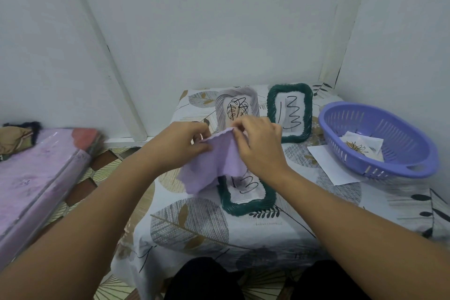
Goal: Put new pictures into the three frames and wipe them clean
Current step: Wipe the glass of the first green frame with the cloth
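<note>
Pinched at top edge by both hands: lilac cloth (pixel 214 165), left hand (pixel 181 142) and right hand (pixel 259 145) w/ fingertips curled on hem, held above table (pixel 194 226). Cloth draped over upper part of near green frame (pixel 247 198), lying flat. Grey frame (pixel 237 108) and 2nd green frame (pixel 289 112) stood upright behind, pics seen in all three. Step judged: wiping stage, cloth being readied. Next: cloth to be bunched, pressed on near frame. Forearms extended fwd, wrists close together.

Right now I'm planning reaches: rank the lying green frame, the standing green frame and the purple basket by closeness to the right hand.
1. Lying green frame, just below the right hand.
2. Standing green frame, behind it.
3. Purple basket, far right.
</note>
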A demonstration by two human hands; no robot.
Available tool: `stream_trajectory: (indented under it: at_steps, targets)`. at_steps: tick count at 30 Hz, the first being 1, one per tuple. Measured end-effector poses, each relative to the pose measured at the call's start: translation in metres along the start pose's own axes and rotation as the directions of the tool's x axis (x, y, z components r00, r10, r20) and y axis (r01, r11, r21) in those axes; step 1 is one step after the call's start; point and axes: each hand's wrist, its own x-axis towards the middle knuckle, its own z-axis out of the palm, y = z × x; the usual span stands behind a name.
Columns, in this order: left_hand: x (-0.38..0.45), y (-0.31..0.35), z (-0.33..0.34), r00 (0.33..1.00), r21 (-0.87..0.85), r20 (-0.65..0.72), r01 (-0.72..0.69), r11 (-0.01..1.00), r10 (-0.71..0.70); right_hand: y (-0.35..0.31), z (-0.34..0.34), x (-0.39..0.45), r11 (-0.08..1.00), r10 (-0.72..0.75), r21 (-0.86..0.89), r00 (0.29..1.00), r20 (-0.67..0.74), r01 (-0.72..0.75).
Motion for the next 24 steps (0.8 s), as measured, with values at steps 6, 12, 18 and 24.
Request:
stream_trajectory:
  at_steps: [6, 12, 18, 24]
  targets:
    - [-0.005, -0.010, 0.007, 0.972, 0.005, -0.201, 0.128, 0.992, -0.125, 0.015, -0.003, -0.003, 1.000, 0.001, 0.028, 0.945, 0.328, -0.011]
    - [-0.007, 0.002, 0.004, 0.916, -0.077, -0.393, 0.053, 0.996, -0.080, 0.017, -0.012, 0.007, 0.975, 0.062, 0.206, 0.995, 0.079, -0.077]
    - [-0.024, 0.039, 0.013, 0.999, -0.165, -0.038, 0.014, 0.986, -0.021, 0.056, -0.015, -0.004, 0.980, 0.201, -0.016, 0.970, 0.140, -0.201]
    - [-0.041, 0.075, 0.078, 0.983, -0.173, 0.175, -0.030, 0.985, 0.061, 0.060, -0.019, -0.021, 0.747, 0.614, 0.259, 0.785, 0.087, -0.613]
